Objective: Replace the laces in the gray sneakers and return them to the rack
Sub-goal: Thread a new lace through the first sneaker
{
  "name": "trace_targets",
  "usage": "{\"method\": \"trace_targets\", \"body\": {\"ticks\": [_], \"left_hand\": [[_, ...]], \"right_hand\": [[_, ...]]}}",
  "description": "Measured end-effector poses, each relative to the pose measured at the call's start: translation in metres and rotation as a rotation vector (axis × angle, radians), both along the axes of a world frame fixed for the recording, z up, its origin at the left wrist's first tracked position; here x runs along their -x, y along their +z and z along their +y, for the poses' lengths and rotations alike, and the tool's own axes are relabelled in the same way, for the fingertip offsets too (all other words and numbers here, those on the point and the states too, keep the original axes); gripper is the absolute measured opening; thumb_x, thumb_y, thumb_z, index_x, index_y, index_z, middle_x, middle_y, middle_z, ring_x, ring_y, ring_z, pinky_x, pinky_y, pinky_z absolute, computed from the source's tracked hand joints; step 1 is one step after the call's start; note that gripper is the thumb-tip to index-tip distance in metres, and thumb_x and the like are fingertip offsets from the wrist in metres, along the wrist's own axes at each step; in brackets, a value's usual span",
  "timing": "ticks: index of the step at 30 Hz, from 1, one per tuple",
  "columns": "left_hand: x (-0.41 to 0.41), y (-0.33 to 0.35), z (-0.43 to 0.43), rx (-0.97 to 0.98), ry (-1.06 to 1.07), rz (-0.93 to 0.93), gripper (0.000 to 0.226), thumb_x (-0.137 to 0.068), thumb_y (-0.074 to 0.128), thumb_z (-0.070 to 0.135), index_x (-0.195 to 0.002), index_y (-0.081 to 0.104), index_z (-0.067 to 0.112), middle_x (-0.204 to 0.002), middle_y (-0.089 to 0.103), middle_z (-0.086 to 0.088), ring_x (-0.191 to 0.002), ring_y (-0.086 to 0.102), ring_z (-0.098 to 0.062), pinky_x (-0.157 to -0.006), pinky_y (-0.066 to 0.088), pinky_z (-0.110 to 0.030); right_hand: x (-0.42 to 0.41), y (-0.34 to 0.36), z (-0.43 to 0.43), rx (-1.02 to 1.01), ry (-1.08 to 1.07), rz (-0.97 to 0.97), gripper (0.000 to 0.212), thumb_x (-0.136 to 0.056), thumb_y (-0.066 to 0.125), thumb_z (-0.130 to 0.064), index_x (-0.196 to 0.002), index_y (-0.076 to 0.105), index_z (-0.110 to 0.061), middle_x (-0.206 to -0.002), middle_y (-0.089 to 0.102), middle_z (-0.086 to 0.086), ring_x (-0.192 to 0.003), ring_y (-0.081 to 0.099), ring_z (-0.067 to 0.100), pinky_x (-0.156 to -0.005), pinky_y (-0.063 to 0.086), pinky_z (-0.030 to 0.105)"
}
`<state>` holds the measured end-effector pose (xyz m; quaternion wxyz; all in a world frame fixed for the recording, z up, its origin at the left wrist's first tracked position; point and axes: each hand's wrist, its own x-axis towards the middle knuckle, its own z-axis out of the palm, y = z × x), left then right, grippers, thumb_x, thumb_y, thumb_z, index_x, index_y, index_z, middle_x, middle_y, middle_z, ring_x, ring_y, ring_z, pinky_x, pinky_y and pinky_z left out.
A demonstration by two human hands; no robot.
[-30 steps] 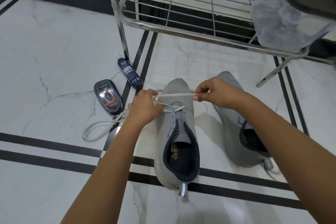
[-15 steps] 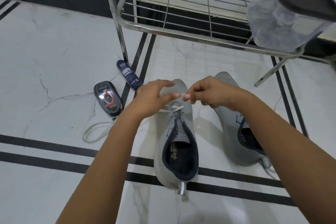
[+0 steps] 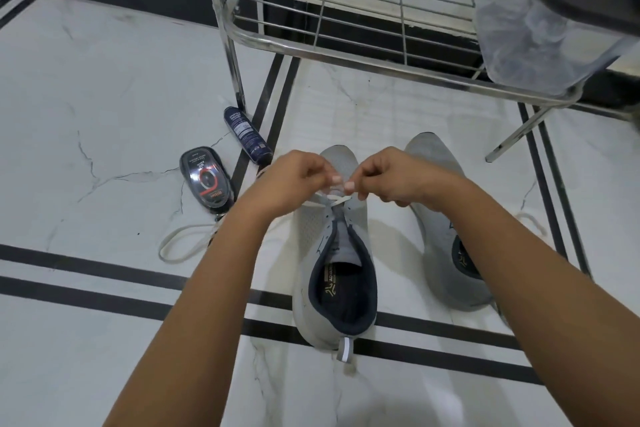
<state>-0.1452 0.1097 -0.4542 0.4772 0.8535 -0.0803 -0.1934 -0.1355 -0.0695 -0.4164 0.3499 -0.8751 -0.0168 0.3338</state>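
Head view: the person's left hand and right hand meet fingertip to fingertip over the toe end of the nearer gray sneaker. Both have their fingers curled and pinch the white lace, which crosses the first eyelets; the bit between the fingertips is blurred. The sneaker stands on the marble floor, heel toward the person. Gold print on its insole starts "ADVAN", the rest hidden. The second gray sneaker stands just beside it on the right, partly behind the right forearm. Both sit in front of the steel rack, not on it.

To the left lie a dark blue spray can and a black packet with a red ring; their white lettering is too small to read. A loop of lace trails nearby.
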Motion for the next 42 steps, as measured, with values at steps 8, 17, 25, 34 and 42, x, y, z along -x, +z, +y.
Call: {"method": "trace_targets", "body": {"ticks": [8, 17, 25, 34, 42], "left_hand": [[0.007, -0.009, 0.002, 0.119, -0.027, 0.117, 0.016, -0.084, 0.066, 0.025, -0.100, 0.067, 0.020, -0.092, 0.068, 0.003, -0.089, 0.062, -0.006, -0.081, 0.046, -0.015], [0.014, -0.039, -0.014, 0.052, 0.216, 0.041, 0.004, -0.082, 0.068, 0.018, -0.084, 0.072, 0.017, -0.064, 0.058, 0.009, -0.057, 0.052, -0.001, -0.051, 0.040, -0.007], [0.016, -0.047, -0.032, -0.034, 0.263, 0.089, 0.009, -0.081, 0.065, 0.013, -0.084, 0.073, 0.010, -0.070, 0.059, 0.005, -0.072, 0.054, -0.007, -0.058, 0.038, -0.011], [0.011, -0.043, -0.040, -0.129, 0.194, 0.118, 0.011, -0.079, 0.064, 0.012, -0.081, 0.072, 0.005, -0.071, 0.061, -0.004, -0.073, 0.057, -0.016, -0.061, 0.045, -0.023], [0.009, -0.053, -0.048, -0.155, 0.171, 0.077, 0.012, -0.082, 0.063, 0.015, -0.085, 0.072, 0.008, -0.089, 0.068, -0.009, -0.084, 0.060, -0.020, -0.073, 0.046, -0.028]], "right_hand": [[0.005, -0.008, -0.001, -0.036, -0.074, 0.009, 0.015, -0.086, 0.066, -0.029, -0.078, 0.070, -0.017, -0.069, 0.059, -0.003, -0.052, 0.034, 0.011, -0.044, 0.026, 0.021], [0.027, -0.040, 0.010, 0.169, -0.209, -0.020, 0.027, -0.080, 0.070, -0.035, -0.080, 0.062, -0.009, -0.064, 0.051, 0.003, -0.051, 0.043, 0.013, -0.042, 0.033, 0.022], [0.028, -0.053, 0.022, 0.192, -0.390, -0.102, 0.025, -0.082, 0.064, -0.017, -0.089, 0.068, 0.007, -0.071, 0.055, 0.011, -0.062, 0.048, 0.020, -0.057, 0.037, 0.027], [0.029, -0.062, 0.012, 0.029, -0.576, -0.045, 0.026, -0.084, 0.058, -0.006, -0.096, 0.062, 0.018, -0.068, 0.047, 0.010, -0.054, 0.039, 0.015, -0.050, 0.030, 0.024], [0.030, -0.065, 0.007, -0.099, -0.637, -0.011, 0.011, -0.083, 0.057, -0.003, -0.075, 0.062, 0.002, -0.065, 0.050, 0.012, -0.052, 0.042, 0.018, -0.045, 0.036, 0.023]]}}
